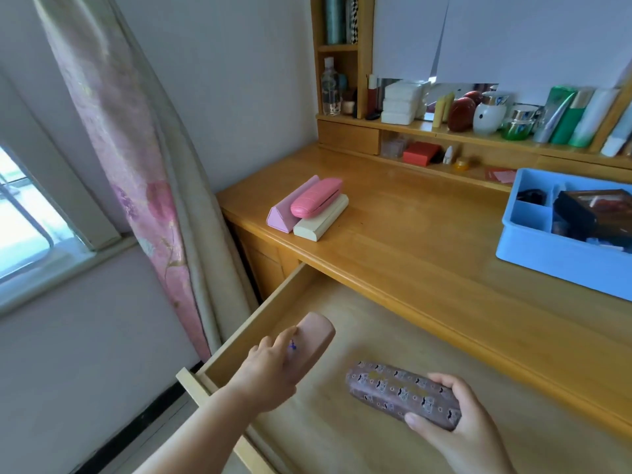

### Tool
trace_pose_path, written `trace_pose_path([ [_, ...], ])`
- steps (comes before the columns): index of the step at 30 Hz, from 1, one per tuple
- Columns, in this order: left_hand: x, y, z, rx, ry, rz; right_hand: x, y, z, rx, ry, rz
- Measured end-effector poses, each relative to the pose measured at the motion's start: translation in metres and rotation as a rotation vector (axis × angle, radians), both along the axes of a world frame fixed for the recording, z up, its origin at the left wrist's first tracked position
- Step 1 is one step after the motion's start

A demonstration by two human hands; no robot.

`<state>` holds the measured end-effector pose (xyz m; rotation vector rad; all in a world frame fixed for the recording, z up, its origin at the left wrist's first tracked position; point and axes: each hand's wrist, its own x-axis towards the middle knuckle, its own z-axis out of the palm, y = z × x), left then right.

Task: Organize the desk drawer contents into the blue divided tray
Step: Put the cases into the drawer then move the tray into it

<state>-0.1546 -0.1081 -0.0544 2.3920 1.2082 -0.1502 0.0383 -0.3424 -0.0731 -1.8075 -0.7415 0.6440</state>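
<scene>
A: What's around you?

B: A wooden desk (427, 230) against a white wall, with a window (24, 213) and a pink flowered curtain (143, 186) to my left. A shelf (478, 136) at the back holds bottles, jars and a stack of white pads. On the desk's left part three cases lie together: a pink triangular one (285, 208), a cream one (321, 217) beside it, and a glossy pink one (316, 197) resting on top of both.

A: And the tray?

B: The tray (561, 258) sits on the desk at the far right, partly cut off by the frame. It's light blue with dividers; one back compartment holds something dark I can't make out, and a dark box (595, 210) fills a larger one.

A: The drawer?

B: The drawer (342, 371) is pulled out below the desk edge, pale wood inside.

A: Your hands?

B: My left hand (270, 374) reaches over the drawer's left side, fingers laid on a peach case (316, 331) standing tilted there; whether they curl round it I cannot tell. My right hand (458, 425) grips one end of a brown patterned case (400, 391), thumb beneath, fingers curled over the top, holding it above the drawer
</scene>
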Motion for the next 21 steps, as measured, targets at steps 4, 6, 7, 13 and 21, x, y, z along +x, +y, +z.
trace_pose_path([
  [4,-0.007,0.006,-0.016,0.04,0.189,0.07,-0.015,-0.004,-0.021,-0.078,0.0,0.011],
  [6,-0.014,0.009,-0.025,0.02,0.275,0.121,-0.013,-0.004,-0.028,-0.099,0.007,0.037],
  [7,-0.017,0.01,-0.028,0.023,0.296,0.143,-0.012,-0.003,-0.031,-0.114,0.005,0.071],
  [13,-0.018,0.016,-0.038,0.215,0.305,0.129,-0.009,0.032,-0.047,-0.179,0.015,0.288],
  [21,-0.03,0.029,-0.035,0.247,0.011,0.206,-0.059,0.088,-0.064,-0.382,-0.349,0.44],
])
